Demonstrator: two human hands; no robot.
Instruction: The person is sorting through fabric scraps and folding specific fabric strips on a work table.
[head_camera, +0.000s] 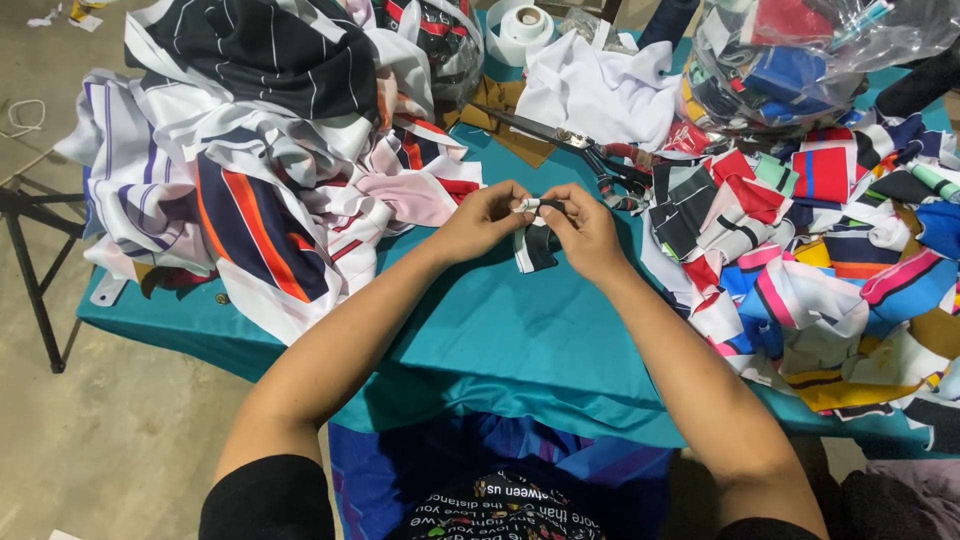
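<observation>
Black-and-white striped fabric scrap (537, 243) hangs pinched between fingers of left hand (478, 220) and right hand (585, 232) above the teal-covered tabletop (500, 330) middle.

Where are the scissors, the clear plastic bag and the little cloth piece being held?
scissors (560, 138): head view, on the blades near the pivot.
clear plastic bag (790, 60): head view, on its bulging front.
black-and-white cloth piece (537, 247): head view, on the hanging lower part.

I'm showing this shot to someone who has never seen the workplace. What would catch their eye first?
Both hands, left hand and right hand, pinch a small black-and-white fabric scrap over the teal table at centre. Bright striped fabric piles flank them on both sides, and scissors lie just behind.
</observation>
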